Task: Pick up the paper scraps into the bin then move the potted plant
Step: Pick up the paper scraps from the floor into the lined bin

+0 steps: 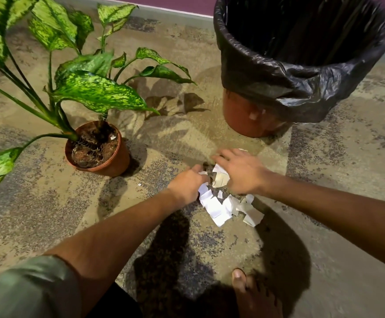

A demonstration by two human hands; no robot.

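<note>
A heap of white paper scraps (223,206) lies on the carpet in front of me. My left hand (188,184) reaches into the heap's left side, its fingers curled round some scraps. My right hand (239,172) lies over the top of the heap with fingers spread and bent onto the paper. The bin (251,118), brown with a black liner (301,72), stands just beyond the heap at the upper right. The potted plant (99,146), in a brown pot with speckled green leaves (95,90), stands to the left.
A single small scrap (139,184) lies on the carpet left of the heap. Another bit of paper (112,137) rests on the soil in the pot. My bare foot (253,292) is at the bottom. A purple wall with a pale skirting (164,10) runs behind.
</note>
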